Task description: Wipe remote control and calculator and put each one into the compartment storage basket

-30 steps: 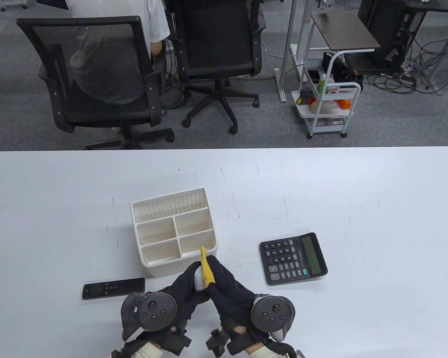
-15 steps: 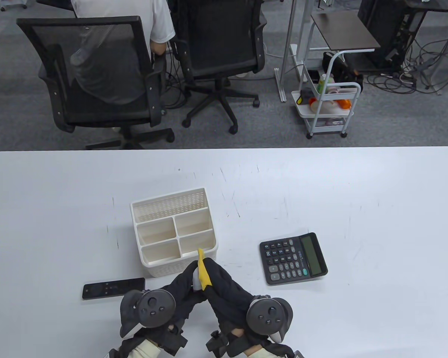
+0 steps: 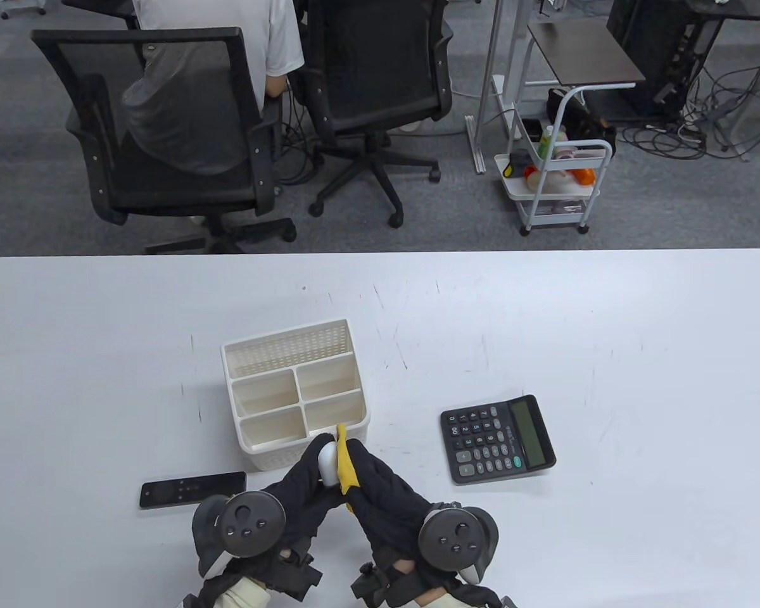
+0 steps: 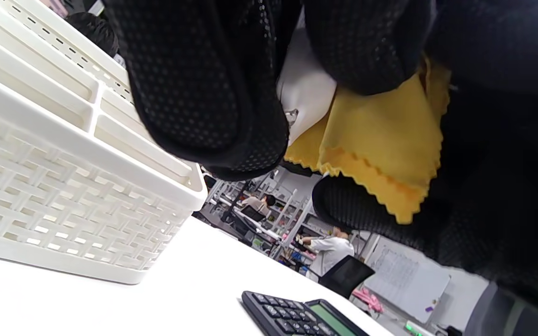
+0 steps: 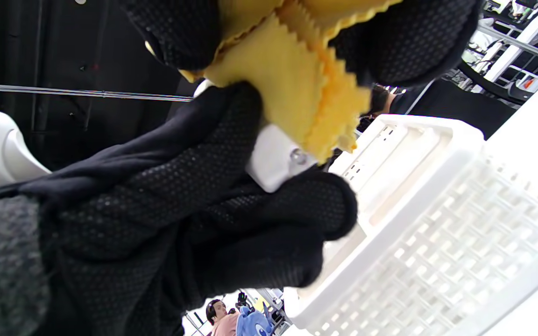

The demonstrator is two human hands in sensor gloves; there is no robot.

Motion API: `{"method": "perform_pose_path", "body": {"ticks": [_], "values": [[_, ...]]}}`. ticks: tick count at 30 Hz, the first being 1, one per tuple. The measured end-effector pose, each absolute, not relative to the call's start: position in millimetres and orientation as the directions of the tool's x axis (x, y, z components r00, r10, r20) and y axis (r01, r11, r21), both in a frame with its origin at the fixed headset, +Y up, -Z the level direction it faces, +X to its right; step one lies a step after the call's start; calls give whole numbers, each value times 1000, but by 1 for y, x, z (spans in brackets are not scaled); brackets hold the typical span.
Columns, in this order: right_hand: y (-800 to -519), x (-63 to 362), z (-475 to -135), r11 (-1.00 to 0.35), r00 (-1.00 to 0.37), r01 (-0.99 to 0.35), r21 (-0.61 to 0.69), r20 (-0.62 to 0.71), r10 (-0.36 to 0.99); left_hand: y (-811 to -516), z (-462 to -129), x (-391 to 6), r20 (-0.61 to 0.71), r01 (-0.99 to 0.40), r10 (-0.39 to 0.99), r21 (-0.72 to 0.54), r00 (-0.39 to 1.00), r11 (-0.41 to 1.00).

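My left hand grips a white remote control upright just in front of the white compartment basket. My right hand pinches a yellow cloth against the remote's right side. In the left wrist view the white remote sits between gloved fingers with the cloth beside it. The right wrist view shows the cloth lying over the remote's end. A black remote lies flat to the left. The black calculator lies to the right, untouched.
The basket has a long rear slot and several smaller front compartments, all holding nothing. Beyond the table's far edge stand two office chairs, one with a seated person, and a small white cart.
Both hands shifted slightly left and towards the basket. More of the white remote's top now shows beside the cloth. The seated person behind moved a little to the right.
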State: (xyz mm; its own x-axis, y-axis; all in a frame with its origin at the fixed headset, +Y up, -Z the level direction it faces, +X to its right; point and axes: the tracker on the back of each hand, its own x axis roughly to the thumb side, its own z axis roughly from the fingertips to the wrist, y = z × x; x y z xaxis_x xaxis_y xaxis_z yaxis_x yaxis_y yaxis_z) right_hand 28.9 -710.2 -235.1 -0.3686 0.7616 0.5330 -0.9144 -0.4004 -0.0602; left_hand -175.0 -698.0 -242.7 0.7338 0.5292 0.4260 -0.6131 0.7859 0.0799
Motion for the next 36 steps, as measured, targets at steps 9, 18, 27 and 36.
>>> {"method": "perform_pose_path", "body": {"ticks": [9,18,27,36], "values": [[-713,33,-239,-307,-284,-951,-39,503,816,-689,-236,-172,457,-605,484,163,747,780],[-707,23,-230,-373,-345,-925,-77,582,736,-694,-241,-175,419,-583,494,110,762,805],[-715,30,-237,-286,-261,-958,-31,514,817,-693,-239,-175,427,-647,560,82,710,758],[-708,25,-230,-334,-303,-941,-54,574,761,-698,-241,-172,472,-629,545,25,693,777]]}}
